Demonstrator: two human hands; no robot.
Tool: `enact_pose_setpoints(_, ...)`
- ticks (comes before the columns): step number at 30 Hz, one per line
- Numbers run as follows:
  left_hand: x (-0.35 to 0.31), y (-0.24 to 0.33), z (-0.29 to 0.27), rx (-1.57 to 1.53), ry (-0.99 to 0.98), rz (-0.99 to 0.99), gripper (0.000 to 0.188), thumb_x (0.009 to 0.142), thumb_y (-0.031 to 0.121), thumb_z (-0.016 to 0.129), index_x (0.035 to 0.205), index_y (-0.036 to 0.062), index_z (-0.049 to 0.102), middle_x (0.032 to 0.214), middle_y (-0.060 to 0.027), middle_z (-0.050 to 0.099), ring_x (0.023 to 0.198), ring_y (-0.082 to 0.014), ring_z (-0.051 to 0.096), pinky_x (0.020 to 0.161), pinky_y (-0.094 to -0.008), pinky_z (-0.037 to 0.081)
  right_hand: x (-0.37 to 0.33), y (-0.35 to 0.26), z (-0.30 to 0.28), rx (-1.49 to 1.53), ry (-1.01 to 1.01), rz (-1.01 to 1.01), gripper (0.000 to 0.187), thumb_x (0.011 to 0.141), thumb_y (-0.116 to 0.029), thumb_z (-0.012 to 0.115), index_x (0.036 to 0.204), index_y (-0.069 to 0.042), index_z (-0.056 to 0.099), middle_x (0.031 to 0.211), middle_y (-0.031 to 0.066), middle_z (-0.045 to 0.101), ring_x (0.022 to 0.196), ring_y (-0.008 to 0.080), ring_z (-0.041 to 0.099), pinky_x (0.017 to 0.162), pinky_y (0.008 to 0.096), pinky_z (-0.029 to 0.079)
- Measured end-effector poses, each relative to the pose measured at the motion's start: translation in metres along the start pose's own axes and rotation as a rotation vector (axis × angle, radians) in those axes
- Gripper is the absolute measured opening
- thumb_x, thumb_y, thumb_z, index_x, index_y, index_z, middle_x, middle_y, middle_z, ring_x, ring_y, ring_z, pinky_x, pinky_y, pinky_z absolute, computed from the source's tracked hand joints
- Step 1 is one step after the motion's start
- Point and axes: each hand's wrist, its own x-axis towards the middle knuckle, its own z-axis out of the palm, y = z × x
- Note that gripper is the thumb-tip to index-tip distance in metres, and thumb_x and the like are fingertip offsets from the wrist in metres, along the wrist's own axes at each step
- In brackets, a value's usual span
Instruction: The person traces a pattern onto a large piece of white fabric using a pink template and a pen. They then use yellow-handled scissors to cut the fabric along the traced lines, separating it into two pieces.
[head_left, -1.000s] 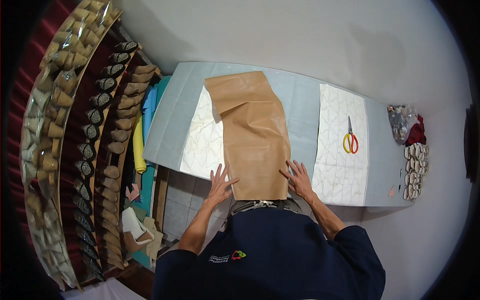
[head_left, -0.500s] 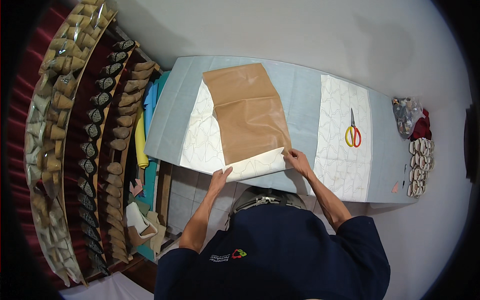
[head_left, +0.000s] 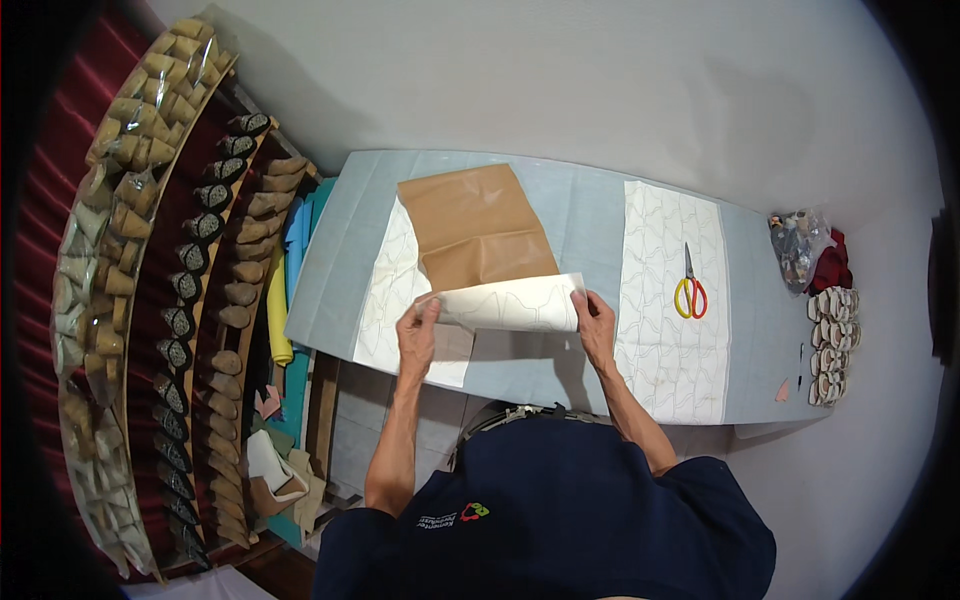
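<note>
A brown leather-like sheet (head_left: 475, 220) lies on the grey-blue table. Its near end is turned up, showing a white underside (head_left: 512, 305) with pattern outlines drawn on it. My left hand (head_left: 418, 328) pinches the left corner of this lifted end, and my right hand (head_left: 597, 325) grips the right corner. Part of another white sheet (head_left: 385, 290) with similar curved outlines shows underneath and to the left. Scissors (head_left: 691, 297) with one yellow and one red handle rest on a white outlined sheet (head_left: 655, 320) to the right of my right hand.
The grey-blue table (head_left: 325, 270) backs against a wall. Shoe lasts (head_left: 225, 390), black shoes (head_left: 178, 320) and bagged heel-shaped blocks (head_left: 130, 220) fill racks at left. Rolled material (head_left: 281, 310) stands beside the table. A plastic bag (head_left: 798, 250) and pale sandals (head_left: 833, 345) sit far right.
Both hands have raised the near end of the brown sheet off the table and folded it farther back. More of the white sheet and table beneath shows. The whole view has shifted slightly.
</note>
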Motion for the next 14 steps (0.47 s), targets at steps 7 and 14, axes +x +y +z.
enact_pose_setpoints(7,0.011,0.001,-0.008,-0.044,0.086,-0.071,0.036,0.105,0.03,0.068,0.113,-0.0035,0.075,0.099,-0.0047,0.075,0.089,-0.0103,0.064,0.084,-0.0277,0.051,0.032,-0.032,-0.039,0.307,-0.201,0.055,0.035,0.1,-0.035,0.073,0.111,-0.002,0.076,0.093,-0.0007,0.072,0.081,0.0066,0.061,0.073,0.0244,0.049)
enact_pose_setpoints(14,-0.034,-0.022,-0.003,-0.199,0.211,-0.109,0.037,0.106,0.029,0.065,0.118,-0.0051,0.069,0.111,-0.0083,0.073,0.098,-0.0125,0.064,0.086,-0.0291,0.052,0.015,-0.038,-0.059,-0.003,-0.483,-0.055,0.074,0.091,-0.033,0.083,0.151,-0.002,0.052,0.142,0.0139,0.063,0.136,0.0234,0.056,0.119,0.0364,0.039)
